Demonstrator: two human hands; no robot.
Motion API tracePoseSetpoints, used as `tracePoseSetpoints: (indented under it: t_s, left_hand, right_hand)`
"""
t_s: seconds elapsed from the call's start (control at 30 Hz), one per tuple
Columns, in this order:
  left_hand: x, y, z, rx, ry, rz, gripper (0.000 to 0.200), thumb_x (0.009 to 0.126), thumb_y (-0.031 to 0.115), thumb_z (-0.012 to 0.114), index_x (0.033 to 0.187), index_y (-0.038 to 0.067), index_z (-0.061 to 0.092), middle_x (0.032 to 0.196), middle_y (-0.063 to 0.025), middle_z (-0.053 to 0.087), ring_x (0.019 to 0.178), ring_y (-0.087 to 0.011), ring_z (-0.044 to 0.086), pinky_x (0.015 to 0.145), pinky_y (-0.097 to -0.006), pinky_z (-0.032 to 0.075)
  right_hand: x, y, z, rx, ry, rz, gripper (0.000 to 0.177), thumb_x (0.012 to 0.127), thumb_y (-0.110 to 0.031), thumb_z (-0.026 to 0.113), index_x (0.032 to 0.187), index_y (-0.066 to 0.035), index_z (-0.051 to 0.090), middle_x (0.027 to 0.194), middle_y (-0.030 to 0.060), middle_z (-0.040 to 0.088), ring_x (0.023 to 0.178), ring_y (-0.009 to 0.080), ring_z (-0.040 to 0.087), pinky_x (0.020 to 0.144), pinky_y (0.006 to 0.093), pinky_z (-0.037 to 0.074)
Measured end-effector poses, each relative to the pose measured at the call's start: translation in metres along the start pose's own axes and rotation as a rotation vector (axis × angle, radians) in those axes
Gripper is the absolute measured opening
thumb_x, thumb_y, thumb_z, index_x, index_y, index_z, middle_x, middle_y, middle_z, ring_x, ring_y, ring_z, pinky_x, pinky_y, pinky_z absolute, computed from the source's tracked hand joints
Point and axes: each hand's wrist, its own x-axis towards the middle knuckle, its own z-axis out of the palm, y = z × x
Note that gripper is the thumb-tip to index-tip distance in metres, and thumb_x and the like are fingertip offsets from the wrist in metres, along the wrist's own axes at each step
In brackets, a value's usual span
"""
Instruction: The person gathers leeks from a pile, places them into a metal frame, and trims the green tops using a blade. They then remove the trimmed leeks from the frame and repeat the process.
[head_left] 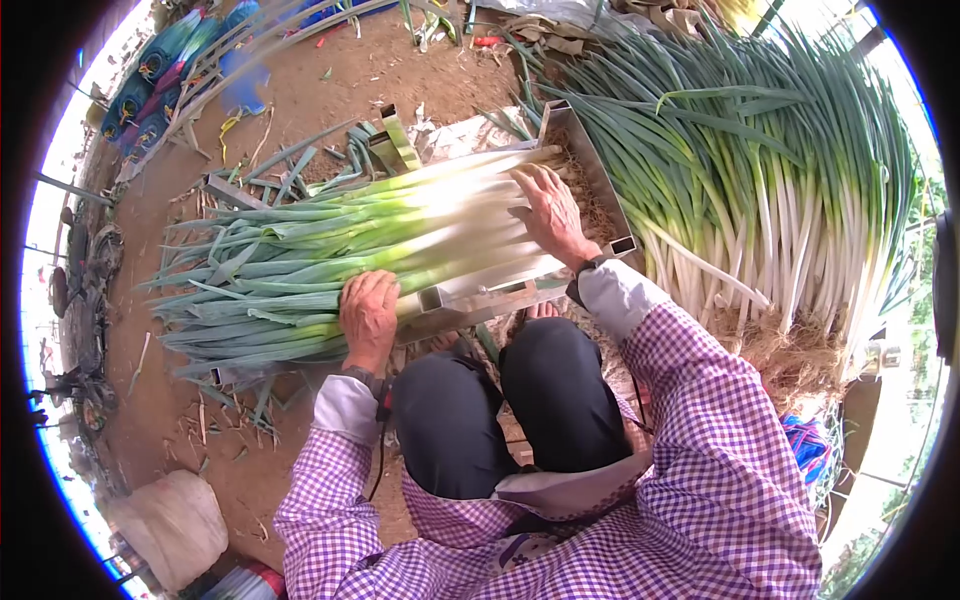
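A thick layer of long green onions (330,240) lies across a metal frame (590,165), leaves to the left and white stalks to the right. At the near edge, my left hand (368,318) is closed over the green part, fingers together and curled down onto it. Further right, my right hand (553,212) lies over the white stalks near the root end, palm down, fingers stretched out and thumb apart. Brown roots sit against the frame's upright right end plate. My fingertips are partly hidden among the stalks.
A large heap of green onions (740,180) stands to the right, its roots toward me. Cut leaf scraps (290,175) litter the dirt floor. Blue-green netted bundles (155,70) lie at the far left, and a pale sack (175,530) sits at the lower left.
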Motion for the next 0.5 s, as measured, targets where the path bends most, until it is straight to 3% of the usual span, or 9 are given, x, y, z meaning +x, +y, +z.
tracePoseSetpoints:
  t_s: [0.07, 0.1, 0.2, 0.23, 0.33, 0.5]
  left_hand:
    - [-0.002, -0.001, -0.001, 0.005, 0.006, 0.005, 0.023, 0.092, 0.021, 0.063, 0.103, 0.004, 0.073, 0.112, -0.0097, 0.071, 0.112, -0.0305, 0.061, 0.104, -0.0433, 0.042]
    - [-0.002, -0.001, -0.001, 0.009, 0.015, 0.014, 0.022, 0.092, 0.021, 0.063, 0.103, 0.004, 0.073, 0.112, -0.0098, 0.071, 0.112, -0.0306, 0.061, 0.104, -0.0434, 0.042]
    - [-0.003, -0.003, 0.001, 0.018, 0.03, 0.025, 0.023, 0.093, 0.021, 0.062, 0.104, 0.004, 0.073, 0.112, -0.0104, 0.071, 0.112, -0.0308, 0.061, 0.104, -0.0433, 0.042]
    - [-0.003, -0.003, 0.001, 0.013, 0.022, 0.018, 0.024, 0.093, 0.021, 0.062, 0.105, 0.004, 0.073, 0.113, -0.0105, 0.071, 0.112, -0.0309, 0.061, 0.104, -0.043, 0.042]
    - [-0.002, -0.002, 0.0, 0.023, 0.04, 0.033, 0.024, 0.092, 0.02, 0.063, 0.105, 0.004, 0.074, 0.111, -0.0106, 0.071, 0.108, -0.0301, 0.062, 0.101, -0.0423, 0.044]
    - [-0.003, -0.001, 0.001, -0.053, 0.065, 0.019, 0.02, 0.089, 0.017, 0.067, 0.103, 0.003, 0.074, 0.109, -0.0117, 0.069, 0.106, -0.0326, 0.06, 0.102, -0.0446, 0.043]
  right_hand:
    - [0.003, 0.014, 0.018, 0.079, -0.103, 0.042, 0.041, 0.085, -0.025, 0.073, 0.122, -0.009, 0.062, 0.112, 0.0119, 0.063, 0.113, 0.0341, 0.057, 0.095, 0.0438, 0.046]
    - [0.003, 0.007, 0.01, 0.022, -0.135, 0.045, 0.03, 0.087, -0.026, 0.072, 0.114, -0.014, 0.068, 0.104, 0.0104, 0.063, 0.108, 0.0321, 0.058, 0.093, 0.0435, 0.047]
    - [-0.012, 0.007, 0.004, 0.021, -0.235, -0.032, 0.028, 0.088, -0.029, 0.072, 0.109, -0.012, 0.071, 0.099, 0.0095, 0.063, 0.1, 0.0313, 0.06, 0.089, 0.0431, 0.048]
    - [-0.018, 0.005, 0.002, 0.036, -0.196, -0.013, 0.022, 0.087, -0.033, 0.072, 0.099, -0.015, 0.075, 0.091, 0.0066, 0.061, 0.094, 0.0294, 0.061, 0.085, 0.0424, 0.05]
    - [-0.032, 0.006, 0.0, 0.004, -0.186, -0.079, 0.024, 0.086, -0.034, 0.074, 0.101, -0.016, 0.075, 0.094, 0.0057, 0.063, 0.094, 0.029, 0.062, 0.084, 0.0422, 0.051]
    - [-0.043, 0.005, 0.006, 0.057, -0.241, 0.06, 0.036, 0.078, -0.034, 0.08, 0.11, -0.018, 0.076, 0.102, 0.006, 0.067, 0.101, 0.0293, 0.064, 0.088, 0.043, 0.052]
